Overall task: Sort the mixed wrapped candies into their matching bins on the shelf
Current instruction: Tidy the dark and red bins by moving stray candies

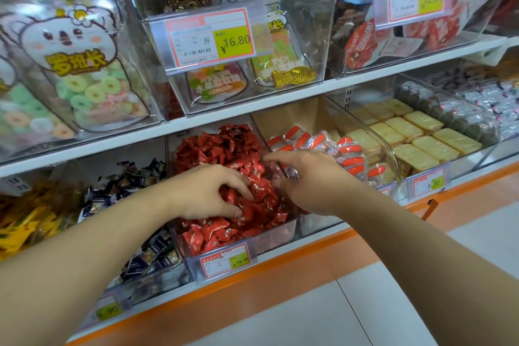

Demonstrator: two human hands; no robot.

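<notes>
A clear bin (283, 229) on the lower shelf is full of red wrapped candies (222, 146). My left hand (205, 191) lies in that pile with its fingers curled down into the candies; whether it holds one is hidden. My right hand (311, 177) hovers over the wall between the red bin and the bin of orange-and-clear packets (351, 154), forefinger stretched toward the red candies, other fingers loosely bent, palm hidden.
Left of the red bin sit dark wrapped candies (134, 177) and yellow ones (25, 219). To the right lie yellow bars (415, 135) and grey packets (449, 109). The upper shelf carries clear bins of bagged sweets with price tags (207, 36). The orange shelf edge (280, 270) runs below.
</notes>
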